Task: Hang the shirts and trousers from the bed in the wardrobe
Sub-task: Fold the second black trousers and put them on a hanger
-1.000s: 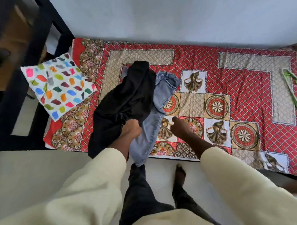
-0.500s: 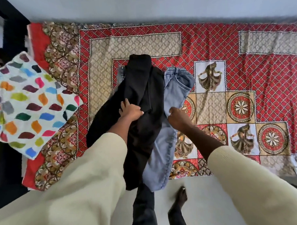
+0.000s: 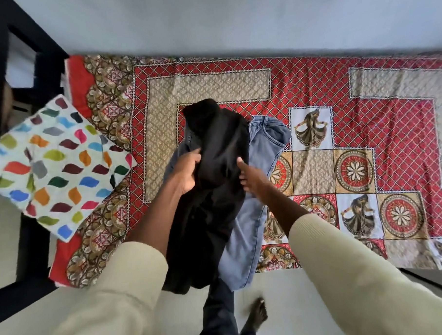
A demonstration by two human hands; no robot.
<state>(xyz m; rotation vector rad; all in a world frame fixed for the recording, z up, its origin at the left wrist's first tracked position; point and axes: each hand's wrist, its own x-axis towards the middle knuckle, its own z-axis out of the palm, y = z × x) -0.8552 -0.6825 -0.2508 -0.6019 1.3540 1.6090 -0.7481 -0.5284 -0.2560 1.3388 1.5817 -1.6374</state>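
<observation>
Bed (image 3: 211, 91): covered with a red and beige patterned sheet, set against a pale wall.

Black garment (image 3: 216, 193): lies on top of the pile near the front edge of the bed, its lower end hanging over the edge toward the floor. Whether it is a shirt or trousers I cannot tell.

Jeans (image 3: 260, 170): light blue, partly under the black garment and just to its right, waistband toward the wall, legs hanging over the bed edge.

My left hand (image 3: 187, 171): fingers curled into the left side of the black garment, gripping a fold of it.

My right hand (image 3: 250, 176): fingers straight and spread, reaching to the right edge of the black garment, over the jeans.

Pillow (image 3: 53, 172): white with coloured leaf shapes, at the left end of the bed.

My bare foot (image 3: 256, 315): on the pale floor below the jeans.
</observation>
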